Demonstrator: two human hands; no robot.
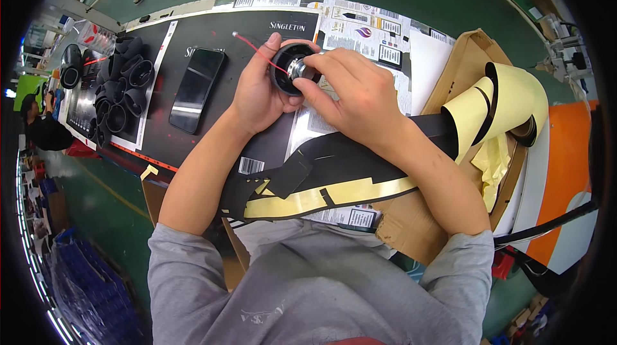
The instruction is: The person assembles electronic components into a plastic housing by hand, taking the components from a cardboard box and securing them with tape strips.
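Observation:
My left hand (250,95) is wrapped round a black round cup-shaped housing (282,60), its open side facing up. Between the thumb and fingers of my right hand (363,91) is a small silver round metal part (296,69), which sits at the mouth of the housing. A thin red wire (256,49) runs from the housing past my left thumb and ends in a pale tip. Below my hands lies a black foam strip with yellow backing (347,192), partly under my right forearm.
A dark phone (198,91) lies left of my hands. Farther left is a pile of black cup-shaped housings (119,91). At right, a roll of the yellow-backed strip (508,97) rests in a cardboard box (411,232). Another person (48,127) is at the far left.

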